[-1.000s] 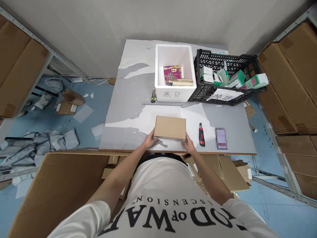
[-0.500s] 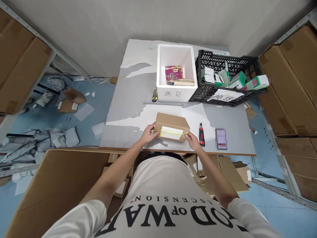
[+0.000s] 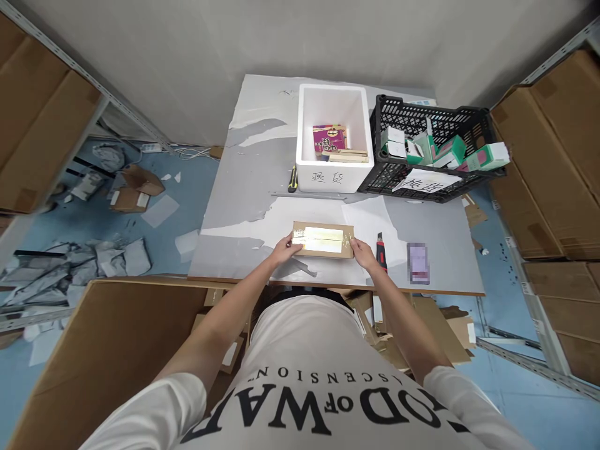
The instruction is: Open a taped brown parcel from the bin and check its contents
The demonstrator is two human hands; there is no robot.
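Taped cardboard box (image 3: 323,240) lies lengthwise 9-to-3 o'clock; left hand (image 3: 287,249) and right hand (image 3: 363,253) pinch its short ends

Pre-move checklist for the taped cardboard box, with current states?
1. Both hands on the cardboard box: ok, left hand at its left end, right hand at its right end.
2. Box on the table, inside the near edge: ok.
3. Taped face turned up: ok; seal intact: cannot tell, glare.
4. Red utility knife apart from the right hand: not ok, it lies right beside it.
5. Knife blade retracted: cannot tell.
6. White foam box and black crate away from the box: ok.
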